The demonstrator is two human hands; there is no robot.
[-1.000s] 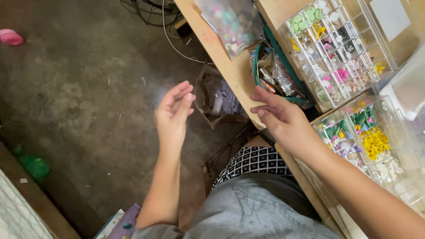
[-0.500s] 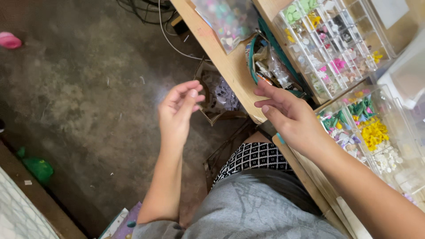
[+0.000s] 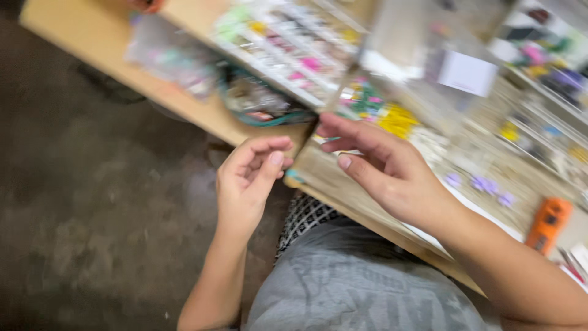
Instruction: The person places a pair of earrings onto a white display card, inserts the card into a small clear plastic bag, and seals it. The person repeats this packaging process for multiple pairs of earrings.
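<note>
Holding both hands at the tabletop [image 3: 202, 113] edge: your left hand [image 3: 248, 184] curls loosely, fingertips together; your right hand [image 3: 383, 171] half-spread, near the clear bead organizer [image 3: 294, 46]. Too blurred to see anything pinched.

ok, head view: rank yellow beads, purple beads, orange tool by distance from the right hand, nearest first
From the right hand:
1. yellow beads, just above the fingers, in the clear organiser.
2. purple beads, to its right on the table.
3. orange tool, far right near the table edge.

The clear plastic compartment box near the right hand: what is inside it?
Inside the clear plastic compartment box are small yellow, green and pink pieces, too blurred to identify. The right hand covers its near corner.
</note>
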